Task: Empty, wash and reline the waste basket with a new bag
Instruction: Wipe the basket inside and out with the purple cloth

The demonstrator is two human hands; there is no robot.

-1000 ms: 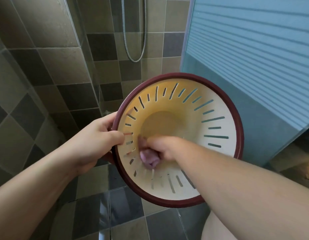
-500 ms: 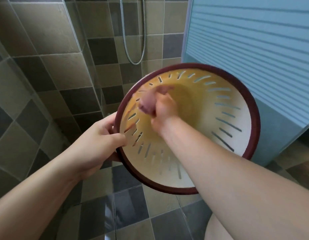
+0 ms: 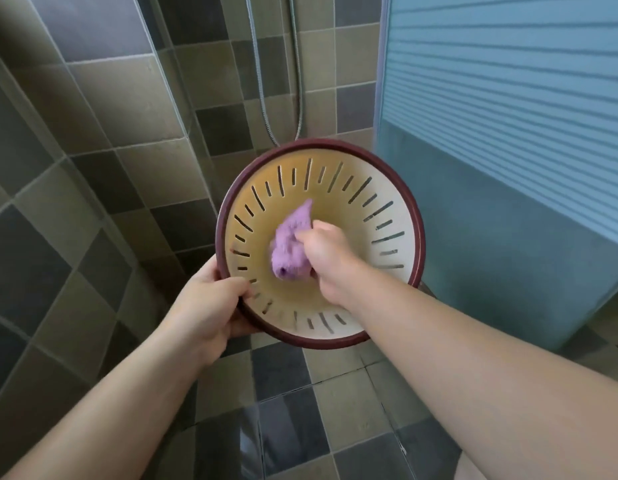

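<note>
Since half a second ago the right hand [image 3: 323, 252] has gone from the upper left part of the waste basket's [image 3: 387, 296] inner wall down to the middle of its bottom, and the basket's mouth has turned to face the camera more squarely. The right fingers are curled tightly round a bunched purple cloth [image 3: 292, 245], pressing it against the yellowish base; a pointed end of the cloth sticks up above the knuckles. The left hand [image 3: 205, 306] grips the dark red rim at its lower left, thumb hooked over the inner edge and the other fingers wrapped behind the wall. The basket is cream inside, pierced by radiating slots, and is held in the air above the tiled floor [image 3: 335, 403] with its opening tipped toward the viewer. Behind it a metal shower hose [image 3: 300, 98] loops down the tiled wall [image 3: 127, 98], and a ribbed frosted glass door [image 3: 508, 116] stands to the right. No writing or label can be read anywhere.
</note>
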